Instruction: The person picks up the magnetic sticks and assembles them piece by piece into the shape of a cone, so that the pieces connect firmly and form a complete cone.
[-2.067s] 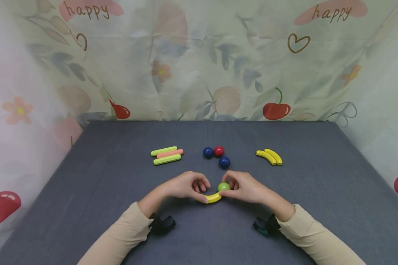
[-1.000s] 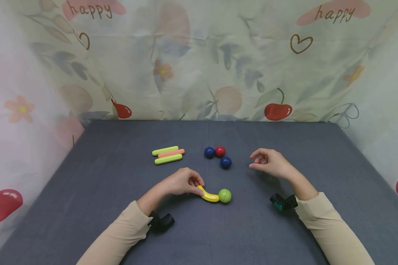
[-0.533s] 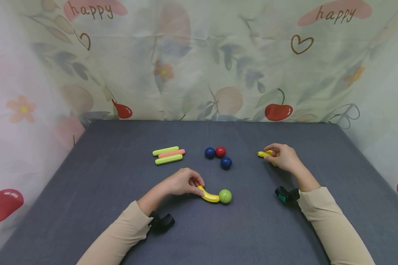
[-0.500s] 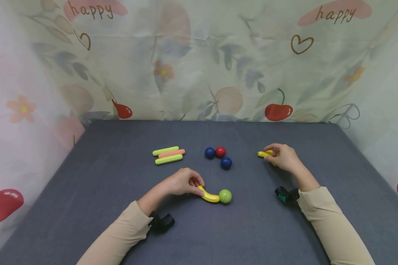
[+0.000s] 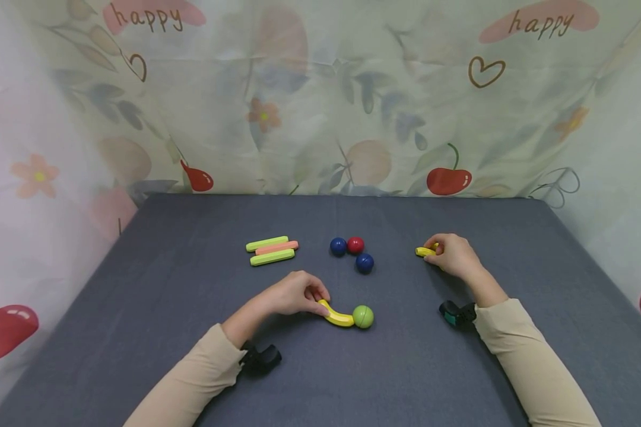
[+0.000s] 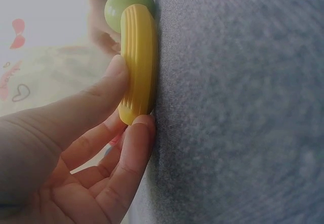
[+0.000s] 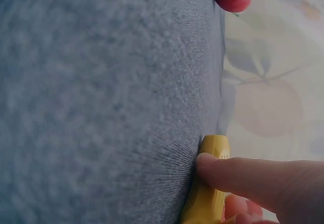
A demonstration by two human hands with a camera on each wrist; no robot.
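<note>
In the head view my left hand (image 5: 298,293) pinches one end of a ribbed, yellow curved stick (image 5: 340,319) lying on the table. Its other end touches a green ball (image 5: 363,316). The left wrist view has the thumb (image 6: 117,68) against the side of that stick (image 6: 139,57) and a finger at its near end, with the green ball (image 6: 126,3) beyond. Farther back on the right, my right hand (image 5: 456,255) pinches another yellow curved stick (image 5: 425,252), thumb (image 7: 210,168) against it in the right wrist view. The hand hides most of a second yellow piece there.
Two blue balls (image 5: 364,263) and a red ball (image 5: 355,245) sit together at the middle back. Left of them lie two light green sticks (image 5: 272,257) and an orange stick (image 5: 276,247). A dark cloth covers the table (image 5: 320,379); a printed curtain (image 5: 320,107) stands behind.
The right hand has left the green ball, moved right and back to the yellow curved sticks, and taken hold of one. The left hand keeps its hold on the near stick.
</note>
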